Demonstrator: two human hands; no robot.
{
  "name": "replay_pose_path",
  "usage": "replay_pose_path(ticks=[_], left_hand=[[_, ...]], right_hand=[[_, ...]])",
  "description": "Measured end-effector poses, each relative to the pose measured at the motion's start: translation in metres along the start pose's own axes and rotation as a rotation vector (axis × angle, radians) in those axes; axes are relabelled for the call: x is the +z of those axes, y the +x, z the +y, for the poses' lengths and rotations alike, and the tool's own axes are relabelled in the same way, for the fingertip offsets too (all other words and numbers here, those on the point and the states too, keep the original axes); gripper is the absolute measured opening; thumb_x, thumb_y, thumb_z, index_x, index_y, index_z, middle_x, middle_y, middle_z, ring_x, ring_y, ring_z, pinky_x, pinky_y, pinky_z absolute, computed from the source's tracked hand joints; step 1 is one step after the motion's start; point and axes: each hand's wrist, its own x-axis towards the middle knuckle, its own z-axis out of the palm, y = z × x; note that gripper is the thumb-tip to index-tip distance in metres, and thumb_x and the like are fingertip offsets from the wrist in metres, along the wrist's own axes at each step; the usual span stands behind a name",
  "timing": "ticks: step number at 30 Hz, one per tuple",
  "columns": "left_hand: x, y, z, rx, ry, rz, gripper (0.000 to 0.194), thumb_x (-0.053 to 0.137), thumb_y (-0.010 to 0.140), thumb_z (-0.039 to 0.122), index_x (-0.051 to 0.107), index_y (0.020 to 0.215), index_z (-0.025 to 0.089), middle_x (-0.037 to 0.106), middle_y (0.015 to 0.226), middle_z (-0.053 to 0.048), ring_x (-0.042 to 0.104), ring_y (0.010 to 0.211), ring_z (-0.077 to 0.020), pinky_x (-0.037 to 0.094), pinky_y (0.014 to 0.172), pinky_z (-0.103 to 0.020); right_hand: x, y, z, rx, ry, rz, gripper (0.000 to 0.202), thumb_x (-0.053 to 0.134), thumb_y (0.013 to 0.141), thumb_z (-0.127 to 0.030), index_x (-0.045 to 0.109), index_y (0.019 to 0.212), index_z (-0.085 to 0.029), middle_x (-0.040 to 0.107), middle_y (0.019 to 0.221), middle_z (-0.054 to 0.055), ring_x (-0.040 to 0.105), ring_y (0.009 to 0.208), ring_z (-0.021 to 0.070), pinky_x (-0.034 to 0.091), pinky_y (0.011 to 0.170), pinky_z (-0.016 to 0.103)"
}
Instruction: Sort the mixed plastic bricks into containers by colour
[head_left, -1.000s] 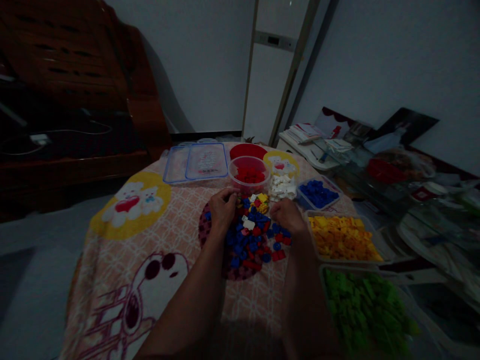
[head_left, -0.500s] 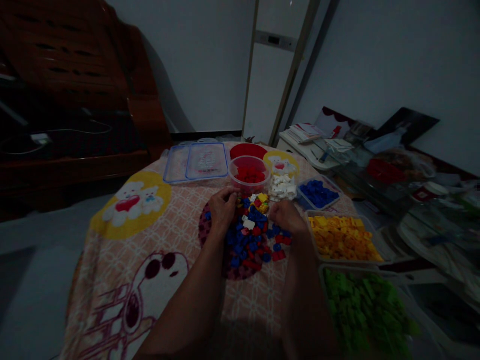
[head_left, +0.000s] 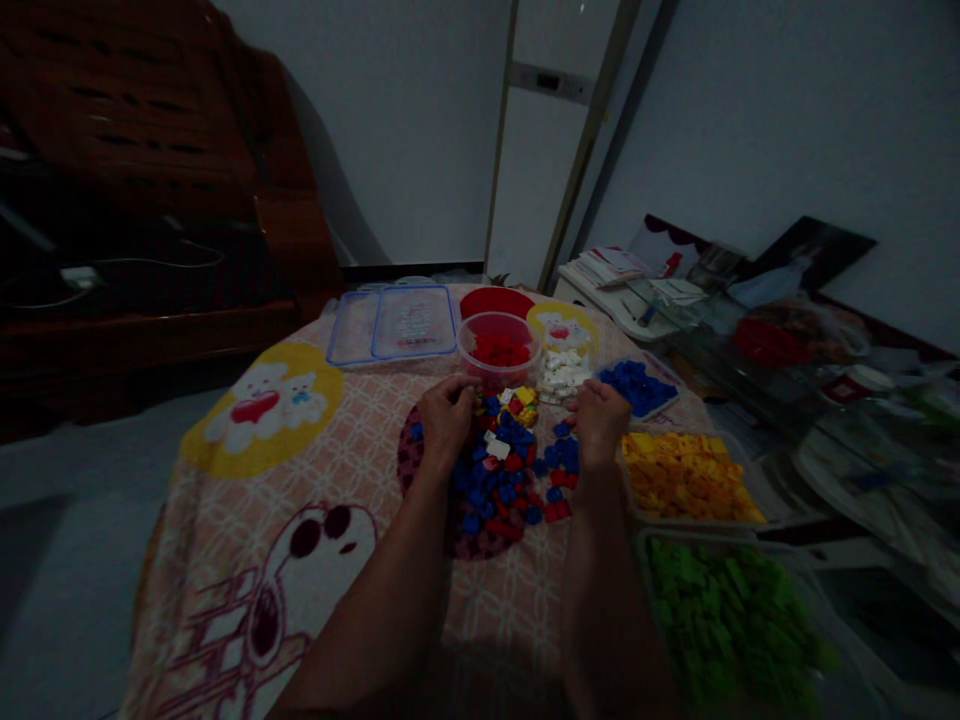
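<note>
A mixed pile of small bricks [head_left: 495, 480], mostly blue and red with some yellow and white, lies on a dark red round patch of the cloth. My left hand [head_left: 448, 415] is closed at the pile's upper left edge; what its pinched fingers hold is too small to make out. On the pile's right, my right hand [head_left: 600, 415] is closed beside the white bricks [head_left: 564, 375] and the tub of blue bricks [head_left: 637, 388]. Anything between its fingers is hidden. Red bricks [head_left: 501, 350] fill part of a clear round tub behind the pile.
Tubs of yellow bricks [head_left: 686, 475] and green bricks [head_left: 739, 620] stand at the right. Two blue-rimmed clear lids [head_left: 415, 322] lie at the back left, beside a red round lid or dish [head_left: 491, 301]. A cluttered glass table is at the far right.
My right hand has moved right, away from the pile toward the blue bricks' tub, uncovering some loose blue bricks. My left hand has stayed in place.
</note>
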Motion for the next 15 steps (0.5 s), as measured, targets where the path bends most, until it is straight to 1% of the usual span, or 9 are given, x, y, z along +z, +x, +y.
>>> replay_pose_path(ticks=[2, 4, 5, 7, 9, 10, 12, 14, 15], left_hand=[[0.000, 0.000, 0.000, 0.000, -0.003, -0.001, 0.025, 0.056, 0.077, 0.026, 0.077, 0.086, 0.018, 0.074, 0.077, -0.002, 0.067, 0.067, -0.0158, 0.051, 0.063, -0.024], [0.000, 0.000, 0.001, -0.003, -0.007, 0.001, 0.024, 0.056, 0.077, 0.027, 0.077, 0.086, 0.018, 0.074, 0.078, -0.002, 0.067, 0.067, -0.0157, 0.052, 0.064, -0.025], [0.000, 0.000, 0.001, -0.006, -0.010, 0.000, 0.024, 0.056, 0.077, 0.027, 0.077, 0.086, 0.018, 0.075, 0.079, -0.002, 0.067, 0.067, -0.0156, 0.052, 0.064, -0.025], [0.000, 0.000, 0.001, -0.012, -0.016, -0.005, 0.024, 0.056, 0.077, 0.028, 0.076, 0.086, 0.018, 0.075, 0.079, -0.002, 0.066, 0.066, -0.0154, 0.052, 0.065, -0.025], [0.000, 0.000, 0.002, -0.012, -0.017, -0.007, 0.025, 0.055, 0.077, 0.027, 0.076, 0.086, 0.018, 0.075, 0.080, -0.002, 0.066, 0.066, -0.0152, 0.052, 0.065, -0.024], [0.000, 0.000, 0.002, -0.011, -0.016, -0.006, 0.025, 0.055, 0.076, 0.027, 0.076, 0.086, 0.018, 0.075, 0.080, -0.002, 0.067, 0.066, -0.0152, 0.052, 0.065, -0.024], [0.000, 0.000, 0.002, -0.008, -0.018, -0.003, 0.026, 0.055, 0.076, 0.027, 0.077, 0.087, 0.018, 0.076, 0.082, -0.002, 0.067, 0.067, -0.0153, 0.052, 0.065, -0.024], [0.000, 0.000, 0.001, -0.007, -0.024, -0.001, 0.026, 0.056, 0.076, 0.027, 0.077, 0.088, 0.018, 0.076, 0.082, -0.002, 0.068, 0.067, -0.0153, 0.052, 0.065, -0.024], [0.000, 0.000, 0.001, -0.009, -0.027, 0.000, 0.026, 0.056, 0.077, 0.027, 0.077, 0.089, 0.018, 0.076, 0.083, -0.002, 0.068, 0.067, -0.0154, 0.052, 0.064, -0.024]], right_hand=[[-0.003, -0.001, -0.004, -0.010, 0.005, -0.046, 0.039, 0.054, 0.078, -0.037, 0.070, 0.102, -0.011, 0.066, 0.060, 0.000, 0.054, 0.041, 0.0123, 0.042, 0.041, 0.021], [-0.006, -0.004, -0.013, -0.030, -0.022, -0.164, 0.031, 0.057, 0.077, -0.037, 0.072, 0.089, -0.012, 0.064, 0.056, -0.001, 0.052, 0.040, 0.0110, 0.040, 0.040, 0.020], [-0.007, -0.007, -0.018, -0.037, -0.051, -0.256, 0.027, 0.059, 0.075, -0.036, 0.072, 0.084, -0.013, 0.063, 0.054, -0.002, 0.051, 0.040, 0.0104, 0.039, 0.040, 0.020], [-0.008, -0.013, -0.026, -0.039, -0.129, -0.502, 0.021, 0.062, 0.074, -0.031, 0.072, 0.080, -0.014, 0.059, 0.050, -0.004, 0.050, 0.039, 0.0094, 0.038, 0.040, 0.019], [-0.006, -0.020, -0.030, -0.035, -0.210, -0.742, 0.019, 0.062, 0.074, -0.026, 0.074, 0.083, -0.014, 0.057, 0.047, -0.005, 0.048, 0.038, 0.0093, 0.036, 0.041, 0.019], [-0.005, -0.023, -0.030, -0.038, -0.251, -0.834, 0.020, 0.061, 0.075, -0.024, 0.076, 0.086, -0.015, 0.056, 0.047, -0.006, 0.048, 0.038, 0.0095, 0.036, 0.041, 0.019], [-0.001, -0.027, -0.029, -0.058, -0.330, -0.935, 0.026, 0.057, 0.079, -0.021, 0.077, 0.094, -0.016, 0.056, 0.046, -0.006, 0.046, 0.038, 0.0098, 0.036, 0.042, 0.020], [0.000, -0.027, -0.025, -0.071, -0.425, -0.958, 0.028, 0.055, 0.081, -0.019, 0.078, 0.097, -0.018, 0.055, 0.045, -0.007, 0.046, 0.038, 0.0098, 0.036, 0.044, 0.020], [0.000, -0.026, -0.024, -0.067, -0.473, -0.953, 0.027, 0.055, 0.082, -0.018, 0.078, 0.095, -0.018, 0.055, 0.044, -0.007, 0.046, 0.038, 0.0097, 0.035, 0.044, 0.020]])
